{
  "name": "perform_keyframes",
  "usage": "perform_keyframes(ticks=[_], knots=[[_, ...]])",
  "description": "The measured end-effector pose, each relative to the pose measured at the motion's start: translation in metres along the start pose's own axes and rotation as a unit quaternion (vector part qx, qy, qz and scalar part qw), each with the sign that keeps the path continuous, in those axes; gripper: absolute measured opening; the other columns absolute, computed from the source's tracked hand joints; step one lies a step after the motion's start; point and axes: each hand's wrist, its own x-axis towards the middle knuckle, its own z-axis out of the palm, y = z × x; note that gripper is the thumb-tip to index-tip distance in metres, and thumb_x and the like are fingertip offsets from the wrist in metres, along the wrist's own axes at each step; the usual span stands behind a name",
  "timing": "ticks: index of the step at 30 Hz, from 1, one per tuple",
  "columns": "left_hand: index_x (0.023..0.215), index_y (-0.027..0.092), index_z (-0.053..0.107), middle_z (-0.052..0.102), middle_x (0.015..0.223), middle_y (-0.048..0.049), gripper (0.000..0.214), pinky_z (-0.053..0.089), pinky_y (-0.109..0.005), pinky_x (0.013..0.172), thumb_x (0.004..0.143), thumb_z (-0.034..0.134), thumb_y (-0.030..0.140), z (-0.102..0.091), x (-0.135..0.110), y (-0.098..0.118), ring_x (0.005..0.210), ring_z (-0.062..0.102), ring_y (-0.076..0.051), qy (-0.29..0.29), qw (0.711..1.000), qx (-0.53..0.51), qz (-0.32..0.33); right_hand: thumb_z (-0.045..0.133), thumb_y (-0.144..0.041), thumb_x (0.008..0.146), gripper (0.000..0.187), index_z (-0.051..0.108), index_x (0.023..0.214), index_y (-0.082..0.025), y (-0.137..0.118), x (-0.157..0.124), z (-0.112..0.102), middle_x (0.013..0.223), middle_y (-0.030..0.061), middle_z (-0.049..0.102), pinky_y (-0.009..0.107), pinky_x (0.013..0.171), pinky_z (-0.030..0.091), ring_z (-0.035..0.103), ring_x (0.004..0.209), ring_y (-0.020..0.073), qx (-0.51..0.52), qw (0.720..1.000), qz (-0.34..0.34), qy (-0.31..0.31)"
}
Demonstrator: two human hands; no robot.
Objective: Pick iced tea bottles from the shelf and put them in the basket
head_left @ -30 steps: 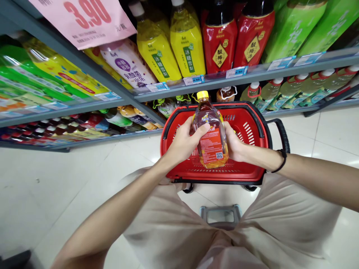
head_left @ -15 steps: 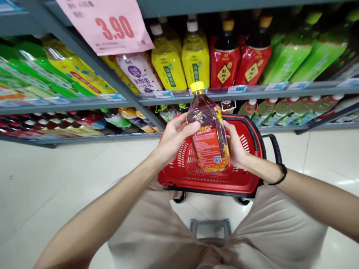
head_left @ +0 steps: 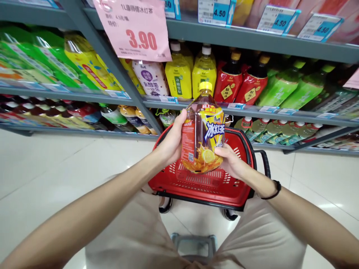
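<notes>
Between my hands I hold a bottle of iced tea [head_left: 203, 134], nearly upright, with a yellow cap and a yellow, red and blue label showing a lemon. My left hand [head_left: 175, 140] is closed round the bottle's left side, its fingers mostly hidden behind. On the lower right side, my right hand [head_left: 231, 158] grips with the thumb on the label. A black band circles the right wrist. Below the bottle is a red shopping basket [head_left: 224, 200] with slotted walls and a black handle at its right.
Ahead stands a shelf [head_left: 252, 37] filled with drink bottles, including yellow bottles [head_left: 176, 74] and red bottles [head_left: 254, 82]. A pink price sign [head_left: 137, 33] hangs from its upper edge. Between my legs is a grey frame [head_left: 193, 237] near the tiled floor [head_left: 64, 175].
The bottle has been turned, bringing the lemon picture round to face me. My right thumb now lies on the label. The view has shifted, showing more of the upper shelf.
</notes>
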Motion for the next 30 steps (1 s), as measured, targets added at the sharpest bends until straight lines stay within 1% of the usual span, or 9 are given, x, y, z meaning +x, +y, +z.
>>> perform_keyframes(ticks=[3, 8, 13, 16, 18, 20, 23, 26, 30], knots=[[0.138, 0.022, 0.069, 0.081, 0.121, -0.0126, 0.079, 0.063, -0.053, 0.105, 0.099, 0.044, 0.085, 0.000, -0.001, -0.001, 0.133, 0.070, -0.037, -0.003, 1.000, -0.010, 0.004, 0.096, -0.066, 0.061, 0.064, 0.077, 0.102, -0.022, 0.001, 0.001, -0.002, 0.105, 0.0099, 0.084, 0.048, 0.098, 0.064, 0.080, 0.101, 0.0327, -0.012, 0.998, -0.017, 0.059], [0.131, 0.020, 0.073, 0.080, 0.129, -0.0133, 0.065, 0.061, -0.053, 0.111, 0.088, 0.076, 0.069, -0.006, 0.001, -0.002, 0.134, 0.070, -0.039, 0.013, 0.999, -0.043, 0.027, 0.094, -0.071, 0.066, 0.067, 0.077, 0.106, -0.020, 0.004, 0.005, -0.007, 0.107, 0.0111, 0.084, 0.049, 0.099, 0.063, 0.079, 0.105, 0.0338, -0.061, 0.987, -0.069, 0.130], [0.118, 0.014, 0.076, 0.082, 0.122, -0.0158, 0.058, 0.062, -0.053, 0.110, 0.077, 0.092, 0.052, -0.006, 0.000, -0.001, 0.118, 0.078, -0.037, 0.037, 0.998, -0.059, -0.002, 0.090, -0.065, 0.078, 0.063, 0.071, 0.120, -0.022, 0.011, -0.001, -0.012, 0.122, 0.0102, 0.080, 0.048, 0.102, 0.060, 0.075, 0.112, 0.0316, -0.220, 0.956, -0.131, 0.142], [0.111, 0.015, 0.077, 0.083, 0.115, -0.0135, 0.053, 0.064, -0.052, 0.108, 0.075, 0.092, 0.049, -0.010, -0.003, 0.001, 0.112, 0.080, -0.035, 0.034, 0.997, -0.063, -0.019, 0.092, -0.061, 0.079, 0.065, 0.067, 0.128, -0.025, 0.009, -0.004, -0.017, 0.127, 0.0091, 0.077, 0.048, 0.106, 0.057, 0.072, 0.114, 0.0316, -0.311, 0.925, -0.178, 0.126], [0.109, 0.017, 0.077, 0.084, 0.111, -0.0118, 0.050, 0.065, -0.053, 0.107, 0.074, 0.089, 0.050, -0.013, -0.004, 0.002, 0.114, 0.080, -0.036, 0.025, 0.997, -0.064, -0.022, 0.084, -0.067, 0.084, 0.060, 0.069, 0.126, -0.026, 0.005, -0.002, -0.021, 0.126, 0.0082, 0.077, 0.048, 0.108, 0.056, 0.072, 0.117, 0.0322, -0.289, 0.936, -0.184, 0.087], [0.106, 0.018, 0.077, 0.084, 0.106, -0.0113, 0.049, 0.065, -0.055, 0.105, 0.074, 0.087, 0.054, -0.017, -0.006, 0.004, 0.115, 0.079, -0.039, 0.018, 0.997, -0.068, -0.014, 0.072, -0.077, 0.087, 0.058, 0.074, 0.115, -0.026, 0.002, 0.001, -0.021, 0.122, 0.0080, 0.078, 0.049, 0.109, 0.056, 0.071, 0.120, 0.0341, -0.216, 0.965, -0.146, 0.031], [0.106, 0.021, 0.076, 0.083, 0.101, -0.0112, 0.053, 0.066, -0.060, 0.100, 0.076, 0.079, 0.065, -0.022, -0.009, 0.007, 0.118, 0.078, -0.043, 0.009, 0.998, -0.054, 0.010, 0.063, -0.091, 0.079, 0.070, 0.078, 0.100, -0.025, 0.003, 0.004, -0.016, 0.110, 0.0103, 0.081, 0.053, 0.101, 0.061, 0.073, 0.121, 0.0382, -0.127, 0.991, -0.042, -0.028], [0.107, 0.022, 0.077, 0.083, 0.102, -0.0103, 0.058, 0.066, -0.061, 0.099, 0.077, 0.075, 0.072, -0.026, -0.010, 0.009, 0.117, 0.077, -0.043, 0.006, 0.999, -0.032, 0.022, 0.059, -0.096, 0.076, 0.078, 0.080, 0.102, -0.025, 0.008, 0.002, -0.004, 0.104, 0.0121, 0.082, 0.057, 0.094, 0.063, 0.074, 0.119, 0.0395, -0.069, 0.995, 0.021, -0.072], [0.103, 0.021, 0.079, 0.083, 0.106, -0.0105, 0.060, 0.066, -0.060, 0.101, 0.072, 0.080, 0.073, -0.032, -0.002, 0.008, 0.115, 0.078, -0.043, -0.021, 0.999, -0.037, 0.006, 0.071, -0.087, 0.072, 0.072, 0.079, 0.104, -0.024, 0.011, -0.001, 0.007, 0.102, 0.0128, 0.082, 0.057, 0.088, 0.066, 0.077, 0.109, 0.0388, -0.029, 0.994, 0.029, -0.104]])
